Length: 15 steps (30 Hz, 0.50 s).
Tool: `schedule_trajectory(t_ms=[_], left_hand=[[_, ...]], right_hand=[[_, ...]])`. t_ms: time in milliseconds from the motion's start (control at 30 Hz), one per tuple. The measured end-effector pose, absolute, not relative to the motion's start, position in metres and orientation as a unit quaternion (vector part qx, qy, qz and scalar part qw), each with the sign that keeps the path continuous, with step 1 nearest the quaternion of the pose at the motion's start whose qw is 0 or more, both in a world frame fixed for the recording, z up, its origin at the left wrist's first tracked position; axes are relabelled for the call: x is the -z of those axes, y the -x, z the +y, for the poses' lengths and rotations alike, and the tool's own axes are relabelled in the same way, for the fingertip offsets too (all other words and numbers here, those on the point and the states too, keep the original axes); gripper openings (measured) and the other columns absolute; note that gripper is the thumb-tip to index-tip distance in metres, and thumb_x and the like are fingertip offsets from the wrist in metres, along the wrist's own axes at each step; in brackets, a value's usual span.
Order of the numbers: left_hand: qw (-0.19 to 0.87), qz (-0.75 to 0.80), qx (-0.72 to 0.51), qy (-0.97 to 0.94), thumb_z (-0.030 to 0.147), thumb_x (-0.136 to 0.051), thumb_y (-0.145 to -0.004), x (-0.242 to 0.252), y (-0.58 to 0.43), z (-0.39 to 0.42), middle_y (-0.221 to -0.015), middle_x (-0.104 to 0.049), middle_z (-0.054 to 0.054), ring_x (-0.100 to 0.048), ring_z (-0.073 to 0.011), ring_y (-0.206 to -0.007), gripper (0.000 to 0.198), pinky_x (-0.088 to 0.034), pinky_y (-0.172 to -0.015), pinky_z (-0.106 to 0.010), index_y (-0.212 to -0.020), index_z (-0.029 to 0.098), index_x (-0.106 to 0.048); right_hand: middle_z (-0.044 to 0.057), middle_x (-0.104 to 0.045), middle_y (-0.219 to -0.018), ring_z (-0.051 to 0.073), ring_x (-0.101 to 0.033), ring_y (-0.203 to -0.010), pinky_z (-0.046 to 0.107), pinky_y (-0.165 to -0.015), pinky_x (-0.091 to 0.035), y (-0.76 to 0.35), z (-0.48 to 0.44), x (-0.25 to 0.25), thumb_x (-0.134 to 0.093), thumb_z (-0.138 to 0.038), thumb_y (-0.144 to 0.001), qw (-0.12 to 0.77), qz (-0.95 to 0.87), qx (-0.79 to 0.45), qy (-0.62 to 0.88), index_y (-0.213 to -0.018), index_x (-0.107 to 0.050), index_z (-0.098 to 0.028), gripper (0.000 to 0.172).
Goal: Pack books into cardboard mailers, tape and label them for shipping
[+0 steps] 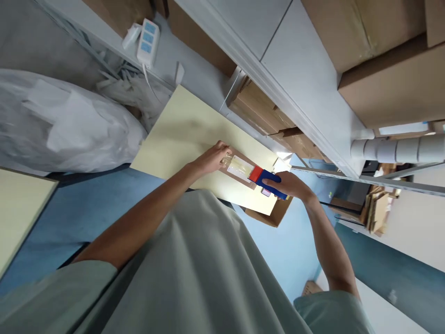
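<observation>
A narrow brown cardboard box point(239, 181) with a white label point(239, 168) lies at a slant on the cream tabletop point(181, 134). My left hand point(215, 157) is closed around the box's left end, where a glossy clear strip like packing tape point(227, 160) shows by the fingers. In my right hand point(290, 184) is a blue and red tape dispenser point(267, 178), its red end resting at the label's right side. The fingers under the dispenser are partly hidden. A small object with a pinkish face point(266, 192) lies just below the dispenser.
An open carton point(278, 213) stands beyond the table's right end. White shelving point(278, 83) with cardboard boxes point(392, 88) runs along the far side. A power strip point(148, 42) is at the upper left, near a large translucent plastic bag point(69, 125). White rolls point(399, 149) line the right shelf.
</observation>
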<state>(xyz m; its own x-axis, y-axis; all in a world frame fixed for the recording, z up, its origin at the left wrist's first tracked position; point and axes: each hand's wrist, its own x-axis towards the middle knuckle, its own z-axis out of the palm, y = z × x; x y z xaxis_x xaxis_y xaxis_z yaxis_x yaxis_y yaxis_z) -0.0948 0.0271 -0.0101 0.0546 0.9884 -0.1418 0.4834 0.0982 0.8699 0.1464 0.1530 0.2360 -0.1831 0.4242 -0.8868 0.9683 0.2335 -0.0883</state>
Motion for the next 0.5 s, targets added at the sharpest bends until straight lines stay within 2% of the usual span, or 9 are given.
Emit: schedule_trajectory(t_ms=[133,333,433,500], left_hand=[[0.377,0.646,-0.291,-0.596,0.006,-0.07,-0.077,0.004,0.086,0.016,-0.148,-0.055,-0.011,-0.062,-0.03,-0.137,0.061,-0.054,-0.12,-0.045,-0.136,0.023,-0.067],[0.311,0.709,-0.289,-0.563,0.006,-0.062,-0.082,-0.006,0.051,0.001,-0.161,-0.051,-0.01,-0.06,-0.0291,-0.145,0.064,-0.05,-0.127,-0.047,-0.143,0.024,-0.064],[0.273,0.749,-0.301,-0.523,0.016,-0.065,-0.09,-0.005,0.022,0.003,-0.168,-0.046,-0.016,-0.054,-0.0315,-0.153,0.067,-0.047,-0.129,-0.047,-0.155,0.019,-0.054],[0.247,0.776,-0.307,-0.493,0.032,-0.065,-0.099,0.001,0.003,0.008,-0.173,-0.041,-0.02,-0.044,-0.0345,-0.161,0.068,-0.042,-0.132,-0.051,-0.162,0.016,-0.044]], right_hand=[[0.01,-0.079,-0.072,0.02,-0.074,-0.06,0.027,-0.057,-0.05,-0.176,0.16,-0.187,-0.067,-0.077,-0.097,0.378,0.7,0.368,-0.481,-0.073,-0.067,-0.02,0.062],[0.015,-0.08,-0.08,0.027,-0.078,-0.077,0.031,-0.067,-0.053,-0.191,0.156,-0.147,-0.064,-0.075,-0.1,0.352,0.721,0.346,-0.486,-0.094,-0.075,-0.015,0.061],[0.018,-0.081,-0.089,0.031,-0.079,-0.089,0.033,-0.074,-0.054,-0.198,0.153,-0.141,-0.064,-0.073,-0.1,0.328,0.732,0.354,-0.481,-0.103,-0.077,-0.014,0.061],[0.02,-0.082,-0.096,0.034,-0.079,-0.097,0.034,-0.079,-0.055,-0.202,0.15,-0.138,-0.064,-0.07,-0.101,0.317,0.743,0.347,-0.478,-0.109,-0.077,-0.013,0.06]])
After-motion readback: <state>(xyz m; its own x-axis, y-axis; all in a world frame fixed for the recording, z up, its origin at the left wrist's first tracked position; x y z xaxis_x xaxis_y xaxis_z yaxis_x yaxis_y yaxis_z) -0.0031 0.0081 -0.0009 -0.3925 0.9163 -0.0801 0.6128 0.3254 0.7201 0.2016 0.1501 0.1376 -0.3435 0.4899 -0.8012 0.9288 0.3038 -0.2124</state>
